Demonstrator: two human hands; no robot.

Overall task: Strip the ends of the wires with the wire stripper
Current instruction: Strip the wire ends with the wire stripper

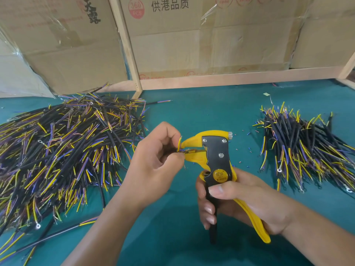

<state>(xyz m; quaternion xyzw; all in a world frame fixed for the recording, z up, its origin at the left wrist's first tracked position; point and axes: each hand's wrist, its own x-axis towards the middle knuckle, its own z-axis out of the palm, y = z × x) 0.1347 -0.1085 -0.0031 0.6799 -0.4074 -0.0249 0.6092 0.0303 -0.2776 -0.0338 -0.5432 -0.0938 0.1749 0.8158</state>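
A wire end sits in the mouth of the wire stripper, ready for a squeeze.

The left hand (153, 152) pinches one wire (180, 145) and pokes its end into the yellow mouth of the wire stripper (215, 160), held up over the middle of the green surface (201, 112). The right hand (240, 200) is curled round the two handles. This looks like the feeding step; next the right hand should squeeze the handles while the left keeps the wire from sliding. A big pile of wires (63, 150) lies to the left and a smaller pile (307, 148) to the right, both well apart from the hands. Between them is open room to move. Cardboard boxes (192, 39) and a wood frame (211, 78) stand along the far edge.
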